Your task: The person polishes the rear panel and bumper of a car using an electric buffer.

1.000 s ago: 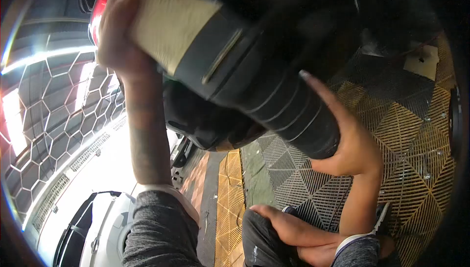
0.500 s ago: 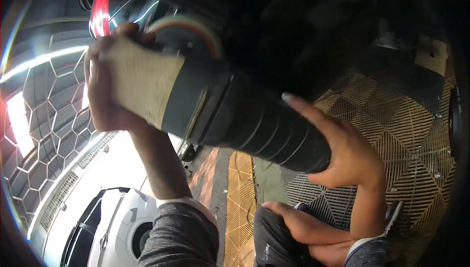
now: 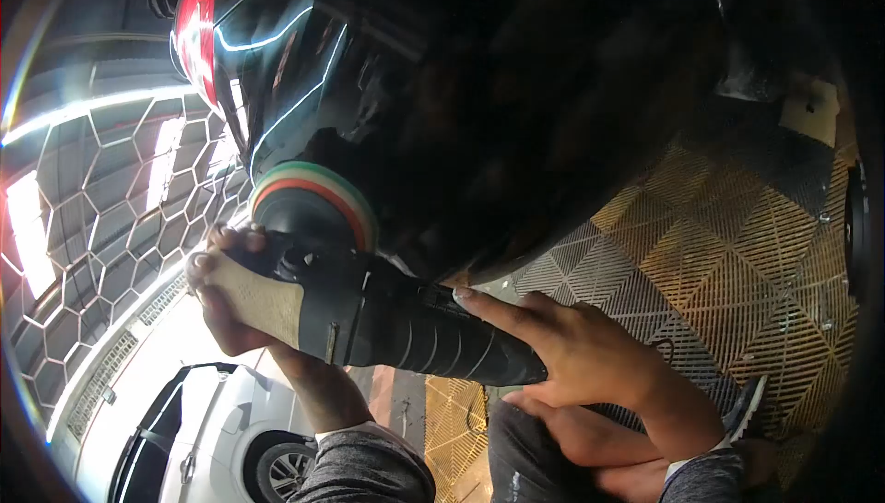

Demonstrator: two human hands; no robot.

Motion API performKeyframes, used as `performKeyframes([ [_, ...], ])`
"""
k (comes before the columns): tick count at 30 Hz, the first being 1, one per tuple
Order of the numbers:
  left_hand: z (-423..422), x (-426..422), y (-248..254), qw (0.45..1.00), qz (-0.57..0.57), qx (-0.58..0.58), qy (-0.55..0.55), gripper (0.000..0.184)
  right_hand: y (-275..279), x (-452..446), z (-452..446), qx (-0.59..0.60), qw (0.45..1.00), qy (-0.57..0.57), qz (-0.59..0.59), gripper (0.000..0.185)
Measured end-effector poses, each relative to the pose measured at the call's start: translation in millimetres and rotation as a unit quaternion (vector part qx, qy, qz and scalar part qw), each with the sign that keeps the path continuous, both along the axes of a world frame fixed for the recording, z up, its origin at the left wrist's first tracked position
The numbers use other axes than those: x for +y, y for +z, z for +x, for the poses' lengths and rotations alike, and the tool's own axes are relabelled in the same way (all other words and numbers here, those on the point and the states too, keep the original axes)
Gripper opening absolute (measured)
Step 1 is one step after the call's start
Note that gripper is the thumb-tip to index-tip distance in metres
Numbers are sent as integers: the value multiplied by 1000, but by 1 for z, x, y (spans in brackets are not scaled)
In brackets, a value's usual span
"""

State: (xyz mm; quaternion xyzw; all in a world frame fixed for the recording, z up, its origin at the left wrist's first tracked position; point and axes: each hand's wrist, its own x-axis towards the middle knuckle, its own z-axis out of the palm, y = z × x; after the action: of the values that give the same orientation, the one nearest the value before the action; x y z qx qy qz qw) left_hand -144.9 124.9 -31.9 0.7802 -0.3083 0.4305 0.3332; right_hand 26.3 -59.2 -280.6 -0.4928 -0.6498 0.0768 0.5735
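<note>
A black polisher (image 3: pixel 359 309) with a tan covering (image 3: pixel 253 298) on its head lies across the view. My left hand (image 3: pixel 224 326) is wrapped round the head end. My right hand (image 3: pixel 595 351) grips the rear of the ribbed handle, its index finger stretched along the top near the switch. At the head's far side, the round foam pad (image 3: pixel 300 174), banded green, white and orange, is at the glossy black car panel (image 3: pixel 479 153). Whether it presses on the panel I cannot tell. The car's red tail light (image 3: pixel 195 28) is at the upper left.
A white car (image 3: pixel 207 429) stands at the lower left. Grey and yellow slatted tiles (image 3: pixel 719 254) cover the floor at right. My bent legs (image 3: pixel 572 438) are below the handle. Hexagonal lights (image 3: pixel 120 199) show on the left.
Both hands have brought the polisher lower, and its handle now lies flatter. The foam pad has moved down along the black panel and is more clearly visible.
</note>
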Motion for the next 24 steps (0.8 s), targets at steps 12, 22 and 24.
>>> performKeyframes([
  [12, 82, -87, -9, 995, 56, 84, 17, 30, 44, -17, -45, 5, 939, -279, 202, 124],
  [22, 161, -122, -73, 997, 15, 59, -52, 29, -2, -65, -18, 179, 925, -304, 138, 122],
  [24, 151, -110, -90, 998, 13, 6, -69, 29, -11, -61, -30, 162, 930, -307, 123, 122],
])
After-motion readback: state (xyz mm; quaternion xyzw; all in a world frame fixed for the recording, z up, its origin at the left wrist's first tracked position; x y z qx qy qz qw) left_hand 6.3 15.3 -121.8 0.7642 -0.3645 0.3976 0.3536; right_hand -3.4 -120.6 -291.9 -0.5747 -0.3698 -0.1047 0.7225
